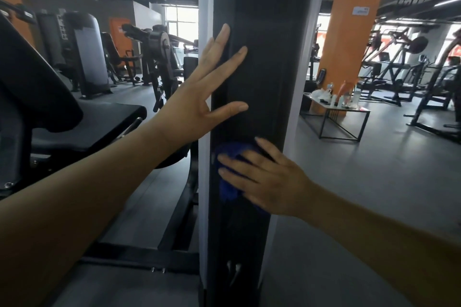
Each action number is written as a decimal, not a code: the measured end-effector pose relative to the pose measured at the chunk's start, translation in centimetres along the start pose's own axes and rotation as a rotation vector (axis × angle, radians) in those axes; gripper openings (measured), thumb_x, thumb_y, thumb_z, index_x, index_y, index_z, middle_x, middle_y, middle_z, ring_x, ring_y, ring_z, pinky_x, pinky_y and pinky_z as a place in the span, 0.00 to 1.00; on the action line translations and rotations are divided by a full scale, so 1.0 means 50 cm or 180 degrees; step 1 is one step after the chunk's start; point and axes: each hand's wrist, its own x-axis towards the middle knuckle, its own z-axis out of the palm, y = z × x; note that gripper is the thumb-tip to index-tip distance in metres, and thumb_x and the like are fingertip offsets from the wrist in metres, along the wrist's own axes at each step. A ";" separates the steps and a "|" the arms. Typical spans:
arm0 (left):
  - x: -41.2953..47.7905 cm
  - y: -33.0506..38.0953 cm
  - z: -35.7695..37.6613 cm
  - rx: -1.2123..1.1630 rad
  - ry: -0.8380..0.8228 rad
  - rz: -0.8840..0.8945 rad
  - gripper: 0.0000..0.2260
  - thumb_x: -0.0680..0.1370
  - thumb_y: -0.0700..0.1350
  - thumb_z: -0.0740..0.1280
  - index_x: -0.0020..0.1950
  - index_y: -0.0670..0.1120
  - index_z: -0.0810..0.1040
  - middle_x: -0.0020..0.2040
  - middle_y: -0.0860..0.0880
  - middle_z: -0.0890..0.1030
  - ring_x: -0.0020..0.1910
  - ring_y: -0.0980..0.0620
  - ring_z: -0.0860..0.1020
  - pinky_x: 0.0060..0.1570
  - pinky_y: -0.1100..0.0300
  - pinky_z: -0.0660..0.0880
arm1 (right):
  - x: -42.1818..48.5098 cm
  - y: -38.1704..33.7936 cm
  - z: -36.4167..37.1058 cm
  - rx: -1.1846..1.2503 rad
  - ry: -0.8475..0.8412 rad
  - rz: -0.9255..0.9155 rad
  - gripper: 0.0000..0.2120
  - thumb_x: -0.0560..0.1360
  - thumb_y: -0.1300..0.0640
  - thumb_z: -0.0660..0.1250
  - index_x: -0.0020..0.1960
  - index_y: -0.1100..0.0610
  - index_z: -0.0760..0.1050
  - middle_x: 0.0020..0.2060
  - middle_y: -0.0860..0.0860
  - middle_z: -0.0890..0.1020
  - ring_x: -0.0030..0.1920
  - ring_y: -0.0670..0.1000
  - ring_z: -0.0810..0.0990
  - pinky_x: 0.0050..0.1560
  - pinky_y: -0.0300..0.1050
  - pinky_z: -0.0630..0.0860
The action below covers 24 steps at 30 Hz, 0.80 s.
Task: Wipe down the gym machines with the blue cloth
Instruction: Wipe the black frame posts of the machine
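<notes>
A tall black panel of a gym machine with white edges stands upright right in front of me. My left hand lies flat against its left side, fingers straight and spread. Lower down, my right hand presses the blue cloth flat against the panel with straight fingers. Most of the cloth is hidden under that hand; only its left part shows.
The machine's black padded seat and frame sit to my left. Other gym machines fill the back left and far right. An orange pillar stands behind a small metal table with bottles at the right. Grey floor lies between.
</notes>
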 end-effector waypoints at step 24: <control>-0.133 0.047 0.096 0.0006 -0.0032 -0.0477 0.31 0.88 0.41 0.67 0.88 0.40 0.57 0.89 0.38 0.44 0.89 0.41 0.47 0.85 0.39 0.58 | -0.043 -0.263 0.069 0.1875 0.1061 0.3227 0.36 0.85 0.59 0.61 0.88 0.51 0.49 0.88 0.48 0.44 0.88 0.56 0.45 0.83 0.74 0.50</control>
